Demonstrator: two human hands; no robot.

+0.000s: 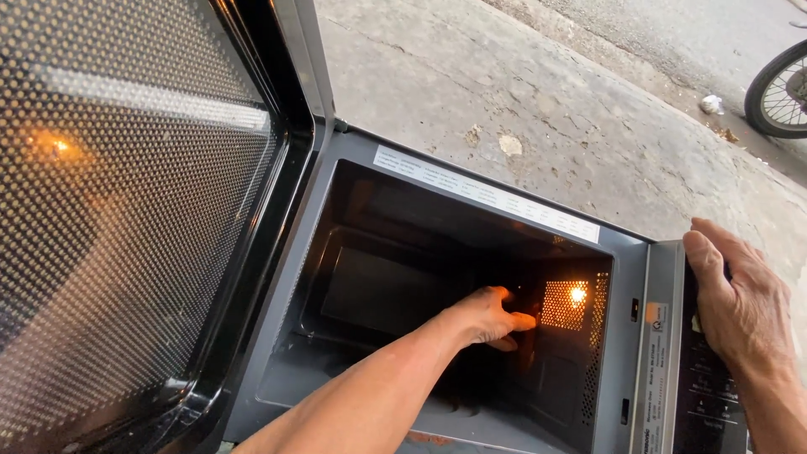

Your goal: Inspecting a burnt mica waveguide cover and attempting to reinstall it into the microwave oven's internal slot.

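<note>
Two bare forearms, no sleeves or gloves; left hand (pixel 487 318), right hand (pixel 744 307), veined, ringless.

Outdoors, daylight. Rough grey concrete ground (pixel 538 92) fills upper centre and right of frame, cracked w/ pale stains and chipped patches. Darker strip of pavement (pixel 672 34) runs along top right. Bike wheel (pixel 780 91) at upper right edge, small whitish scrap of litter (pixel 712 104) just beside it.
</note>
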